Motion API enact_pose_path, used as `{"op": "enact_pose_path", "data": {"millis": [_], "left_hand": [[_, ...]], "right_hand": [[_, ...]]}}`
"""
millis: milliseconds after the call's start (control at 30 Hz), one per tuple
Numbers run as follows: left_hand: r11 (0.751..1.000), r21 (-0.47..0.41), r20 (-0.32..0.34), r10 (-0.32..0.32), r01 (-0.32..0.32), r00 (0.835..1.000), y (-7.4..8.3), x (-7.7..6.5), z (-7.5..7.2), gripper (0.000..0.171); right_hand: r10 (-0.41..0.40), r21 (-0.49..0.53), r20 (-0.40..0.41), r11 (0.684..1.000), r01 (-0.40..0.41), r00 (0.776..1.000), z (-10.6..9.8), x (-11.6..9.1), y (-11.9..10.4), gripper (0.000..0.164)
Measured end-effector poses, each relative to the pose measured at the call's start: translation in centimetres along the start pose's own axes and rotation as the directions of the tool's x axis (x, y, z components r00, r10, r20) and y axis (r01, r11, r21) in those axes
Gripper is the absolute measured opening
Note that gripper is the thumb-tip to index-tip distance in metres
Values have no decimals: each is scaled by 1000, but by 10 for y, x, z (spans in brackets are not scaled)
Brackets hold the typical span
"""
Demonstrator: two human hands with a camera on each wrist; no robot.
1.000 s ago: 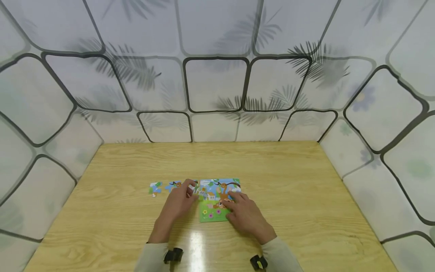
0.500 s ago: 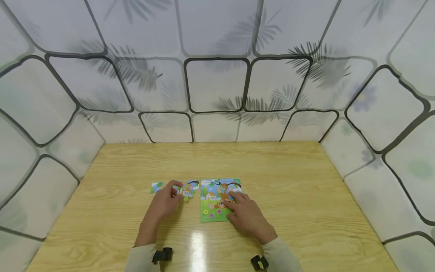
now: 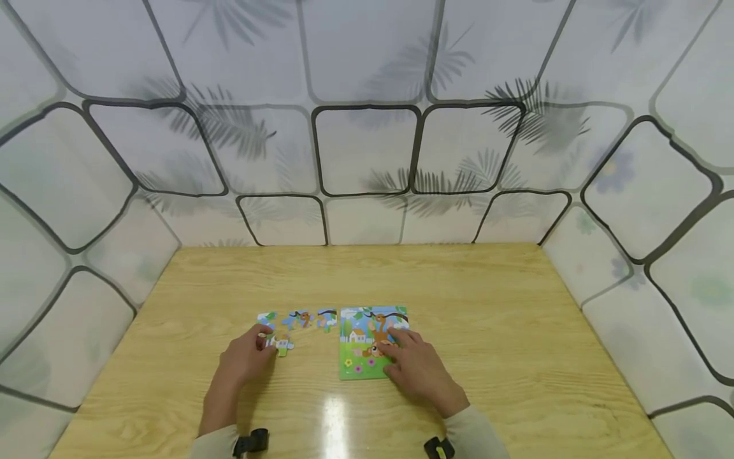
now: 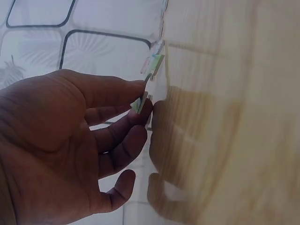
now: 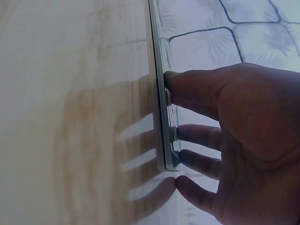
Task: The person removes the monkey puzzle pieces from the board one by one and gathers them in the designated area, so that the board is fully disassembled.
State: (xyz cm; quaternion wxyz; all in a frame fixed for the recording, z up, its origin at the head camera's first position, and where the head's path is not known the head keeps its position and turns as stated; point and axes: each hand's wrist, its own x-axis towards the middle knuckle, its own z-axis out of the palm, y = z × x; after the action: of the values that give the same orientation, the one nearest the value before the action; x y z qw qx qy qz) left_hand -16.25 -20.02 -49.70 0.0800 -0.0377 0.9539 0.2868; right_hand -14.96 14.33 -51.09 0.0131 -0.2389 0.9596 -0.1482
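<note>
At the left of the table, my left hand (image 3: 245, 357) pinches a jigsaw piece (image 3: 282, 345) with a little house on it. In the left wrist view its thumb and fingertips hold the green edge of this piece (image 4: 139, 104) close over the wood. Behind it lies a row of loose jigsaw pieces: a blue-and-green one (image 3: 266, 316), one with a brown animal (image 3: 302, 318) and one with a branch (image 3: 328, 317). My right hand (image 3: 417, 363) rests its spread fingers on a picture puzzle board (image 3: 351, 364), covering its lower right part. The right wrist view shows fingertips on the board's face (image 5: 164, 117).
The wooden table (image 3: 493, 319) reaches back to a pale wall covering (image 3: 367, 146) with dark outlines and leaf prints, which also closes off both sides. Black straps (image 3: 251, 441) sit on both wrists.
My left hand has moved left, away from the board's left edge, carrying the house piece to just in front of the loose row. The right hand stays on the board.
</note>
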Motion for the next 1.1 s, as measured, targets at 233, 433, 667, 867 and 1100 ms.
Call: {"op": "enact_pose_path", "data": {"millis": [233,433,667,867,1100], "left_hand": [[998,48,-4,-41,41,999,-10,-2,-8,39],[992,87,-9,-96,96,995,-11,-2,-10,40],[986,92,-3,-136,136,991,-13,-3,-11,38],[990,55,-21,-127,128,992,-13,-6,-11,47],[1000,-21,-64,0,-1,998,4,-4,-2,49]], "right_hand": [[1,22,-1,1000,-1,1000,-1,-2,0,42],[4,29,6,1000,-4,1000,-2,-4,1,42],[-3,25,15,1000,2,1000,-2,-2,1,43],[6,45,32,999,-8,999,-1,-2,0,43],[33,72,20,997,-34,999,0,-2,-1,41]]}}
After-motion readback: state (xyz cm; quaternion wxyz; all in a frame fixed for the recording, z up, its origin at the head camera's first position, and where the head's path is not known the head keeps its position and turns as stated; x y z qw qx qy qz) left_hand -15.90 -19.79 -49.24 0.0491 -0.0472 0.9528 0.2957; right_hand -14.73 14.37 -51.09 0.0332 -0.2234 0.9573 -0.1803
